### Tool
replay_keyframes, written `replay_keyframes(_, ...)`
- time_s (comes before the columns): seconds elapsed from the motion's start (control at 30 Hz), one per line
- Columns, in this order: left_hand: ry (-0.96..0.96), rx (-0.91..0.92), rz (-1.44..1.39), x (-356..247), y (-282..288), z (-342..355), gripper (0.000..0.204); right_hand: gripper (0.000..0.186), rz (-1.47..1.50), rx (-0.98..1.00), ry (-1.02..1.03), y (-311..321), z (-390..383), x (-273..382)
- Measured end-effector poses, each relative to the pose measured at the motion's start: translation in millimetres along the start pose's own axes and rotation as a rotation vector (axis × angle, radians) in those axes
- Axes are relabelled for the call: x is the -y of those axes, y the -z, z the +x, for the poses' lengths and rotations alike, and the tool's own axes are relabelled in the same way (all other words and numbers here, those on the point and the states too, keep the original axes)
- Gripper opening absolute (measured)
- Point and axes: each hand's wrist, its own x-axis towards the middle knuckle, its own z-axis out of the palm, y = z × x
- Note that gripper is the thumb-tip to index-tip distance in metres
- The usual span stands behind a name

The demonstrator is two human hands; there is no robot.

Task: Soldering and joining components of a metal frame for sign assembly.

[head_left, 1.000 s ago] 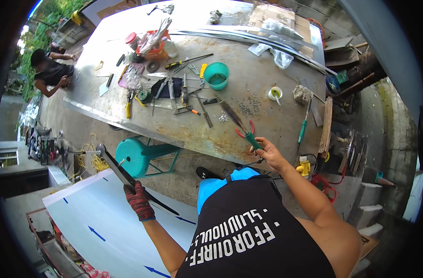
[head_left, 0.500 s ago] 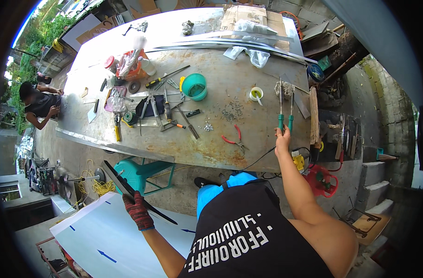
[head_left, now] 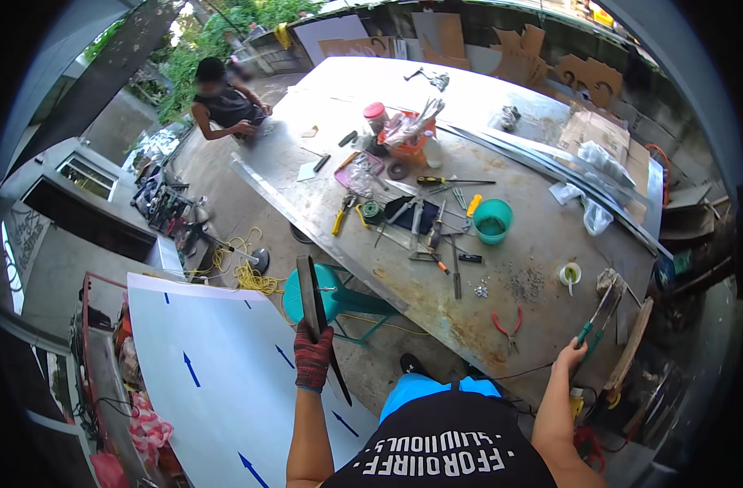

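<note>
In my left hand [head_left: 313,358], covered by a dark red and black knit glove, is a long dark strip [head_left: 310,297], held nearly upright beside the green stool [head_left: 294,294]. It looks like a narrow metal profile. My bare right hand [head_left: 568,355] is closed round the green handle of a soldering iron [head_left: 585,331] at the table's near right edge. A second green-handled soldering iron [head_left: 597,337] lies alongside. Their metal ends rest by a pale lump [head_left: 609,281]. Red-handled pliers [head_left: 509,328] lie to the left of that hand.
Across the metal table [head_left: 436,313] are a green bucket [head_left: 492,221], a small white cup [head_left: 570,274], hand tools, an orange basket [head_left: 408,146] and long metal strips [head_left: 542,175]. A white sheet with blue arrows [head_left: 217,350] lies at lower left. A person [head_left: 223,106] stands at the far-left corner.
My view has turned left, shifting the table to the right in the picture. The dark strip is now more upright in my left hand. My right hand stays at the soldering irons.
</note>
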Motion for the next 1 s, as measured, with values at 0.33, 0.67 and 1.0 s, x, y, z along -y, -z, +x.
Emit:
replay_keyframes(0.33,-0.022,-0.021,-0.048,-30.5,0.3,-11.2,0.066,0.045,-0.507,-0.074,0.041,-16.1,32.1,-3.0)
replay_keyframes(0.67,-0.037,0.07,-0.172,-31.1,11.6,-11.7,0.054,0.033,-0.208,0.07,0.391,3.5,-28.5,70.2)
replay_keyframes(1.0,-0.327,0.408,-0.191,-89.3,0.0,-16.8,0.065,0.071,0.267,1.674,0.666,7.9,-255.9,329.6)
